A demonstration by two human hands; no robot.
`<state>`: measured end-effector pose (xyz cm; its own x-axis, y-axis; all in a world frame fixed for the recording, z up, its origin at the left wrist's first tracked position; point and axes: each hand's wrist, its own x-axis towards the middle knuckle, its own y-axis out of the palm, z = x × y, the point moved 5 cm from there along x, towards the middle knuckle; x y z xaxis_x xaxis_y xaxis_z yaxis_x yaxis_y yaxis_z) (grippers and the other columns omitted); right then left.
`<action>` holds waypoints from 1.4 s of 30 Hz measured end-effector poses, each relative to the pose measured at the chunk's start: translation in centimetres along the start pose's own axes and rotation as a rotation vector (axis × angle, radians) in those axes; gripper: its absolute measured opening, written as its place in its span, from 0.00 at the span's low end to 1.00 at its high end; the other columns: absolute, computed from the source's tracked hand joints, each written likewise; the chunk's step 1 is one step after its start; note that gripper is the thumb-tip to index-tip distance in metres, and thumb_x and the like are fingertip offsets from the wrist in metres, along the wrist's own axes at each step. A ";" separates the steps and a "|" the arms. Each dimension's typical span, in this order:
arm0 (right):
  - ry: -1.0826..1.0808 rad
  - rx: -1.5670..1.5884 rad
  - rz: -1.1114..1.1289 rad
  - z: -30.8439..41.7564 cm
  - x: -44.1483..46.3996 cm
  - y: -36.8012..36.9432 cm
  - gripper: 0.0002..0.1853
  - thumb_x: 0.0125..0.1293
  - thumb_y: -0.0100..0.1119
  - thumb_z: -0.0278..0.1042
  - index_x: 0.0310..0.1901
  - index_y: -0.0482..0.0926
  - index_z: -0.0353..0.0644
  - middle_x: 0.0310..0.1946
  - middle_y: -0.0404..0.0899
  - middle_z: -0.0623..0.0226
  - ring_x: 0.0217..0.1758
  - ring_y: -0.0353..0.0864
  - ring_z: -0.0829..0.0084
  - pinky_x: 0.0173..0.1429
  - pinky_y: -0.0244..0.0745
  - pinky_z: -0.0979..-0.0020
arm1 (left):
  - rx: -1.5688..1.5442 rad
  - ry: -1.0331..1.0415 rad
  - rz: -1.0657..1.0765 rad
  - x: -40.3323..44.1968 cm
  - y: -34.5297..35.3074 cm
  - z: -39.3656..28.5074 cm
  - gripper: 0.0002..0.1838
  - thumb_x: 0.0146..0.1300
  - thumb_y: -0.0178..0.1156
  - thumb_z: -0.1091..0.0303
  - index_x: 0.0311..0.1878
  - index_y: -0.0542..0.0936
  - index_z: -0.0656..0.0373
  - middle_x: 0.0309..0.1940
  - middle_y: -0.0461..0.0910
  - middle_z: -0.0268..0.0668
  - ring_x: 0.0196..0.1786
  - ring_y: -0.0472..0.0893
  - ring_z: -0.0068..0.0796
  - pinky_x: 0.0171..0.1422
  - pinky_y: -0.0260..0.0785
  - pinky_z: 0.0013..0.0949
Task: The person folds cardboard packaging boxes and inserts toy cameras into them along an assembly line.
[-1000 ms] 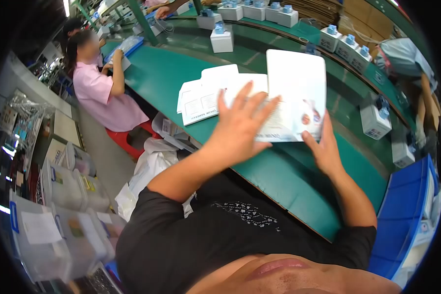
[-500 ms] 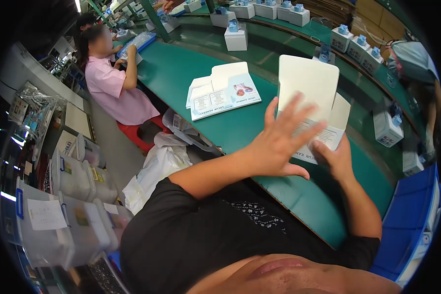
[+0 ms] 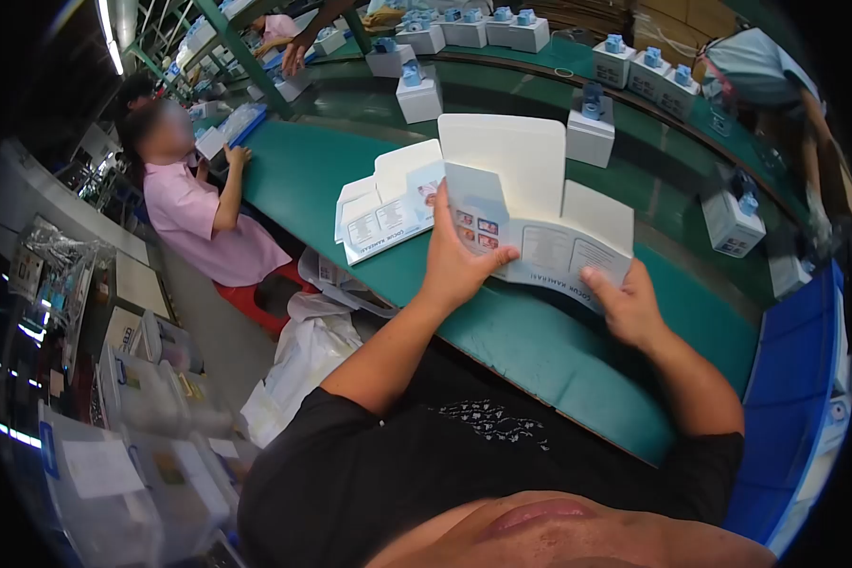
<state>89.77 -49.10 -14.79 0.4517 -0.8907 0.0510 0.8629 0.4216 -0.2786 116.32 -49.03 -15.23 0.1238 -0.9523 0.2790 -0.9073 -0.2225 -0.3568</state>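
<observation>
Between my two hands an unfolded printed carton [image 3: 549, 241] is held above the green table [image 3: 530, 341], its plain cream flaps standing up. My left hand [image 3: 459, 256] grips the carton's left panel, thumb in front and fingers behind it. At the carton's right end, my right hand [image 3: 630, 303] pinches the lower edge with the thumb on the printed face. More flat cartons [image 3: 383, 213] with the same print lie on the table just left of my left hand.
White boxes [image 3: 590, 137] topped with blue items line the far belt. A co-worker in pink [image 3: 194, 204] sits at the left. Plastic bins [image 3: 109, 483] stand at lower left, a blue crate [image 3: 790, 407] at right. Another person's hand shows at the top.
My left hand was open and moving over the carton; now it grips the left panel. The carton has been turned and spread wider, showing more printed panels. The camera view has shifted.
</observation>
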 end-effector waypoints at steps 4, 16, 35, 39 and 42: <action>-0.200 0.760 0.043 0.2 1.8 0.2 0.31 0.84 0.46 0.49 0.77 0.67 0.34 0.69 0.77 0.55 0.69 0.77 0.65 0.73 0.68 0.65 | -0.828 0.219 0.278 0.9 2.0 2.6 0.59 0.70 0.62 0.30 0.84 0.45 0.66 0.79 0.57 0.57 0.79 0.64 0.47 0.82 0.56 0.49; -0.032 0.454 -0.035 -0.8 3.1 0.0 0.37 0.81 0.49 0.51 0.82 0.57 0.37 0.78 0.65 0.53 0.80 0.64 0.59 0.82 0.56 0.60 | -0.655 0.046 0.442 1.0 2.0 2.7 0.43 0.78 0.53 0.43 0.81 0.52 0.65 0.79 0.59 0.51 0.76 0.63 0.41 0.82 0.51 0.43; -0.257 0.232 0.082 -0.2 5.1 0.9 0.49 0.54 0.56 0.16 0.82 0.54 0.39 0.78 0.64 0.50 0.79 0.65 0.54 0.82 0.58 0.58 | -0.700 -0.030 0.220 1.3 1.0 2.1 0.39 0.56 0.65 0.86 0.73 0.67 0.62 0.64 0.76 0.48 0.64 0.78 0.42 0.73 0.69 0.41; -0.251 0.353 0.064 -1.5 6.5 0.1 0.48 0.53 0.57 0.16 0.81 0.57 0.39 0.77 0.66 0.53 0.78 0.66 0.57 0.81 0.60 0.61 | -0.627 0.055 0.242 1.7 1.3 1.9 0.37 0.55 0.67 0.86 0.70 0.70 0.63 0.64 0.77 0.48 0.63 0.78 0.41 0.72 0.70 0.41; -0.218 0.251 0.112 -1.6 5.7 -0.5 0.44 0.51 0.57 0.15 0.76 0.67 0.43 0.81 0.62 0.59 0.81 0.63 0.59 0.81 0.59 0.59 | -0.586 0.172 0.226 2.0 1.4 2.2 0.34 0.55 0.67 0.87 0.66 0.74 0.58 0.65 0.78 0.45 0.64 0.78 0.40 0.72 0.69 0.39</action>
<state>91.57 -54.61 -15.89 0.5612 -0.7908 0.2443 0.8218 0.5675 -0.0509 116.19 -51.72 -17.17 -0.1177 -0.9044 0.4102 -0.9783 0.1764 0.1083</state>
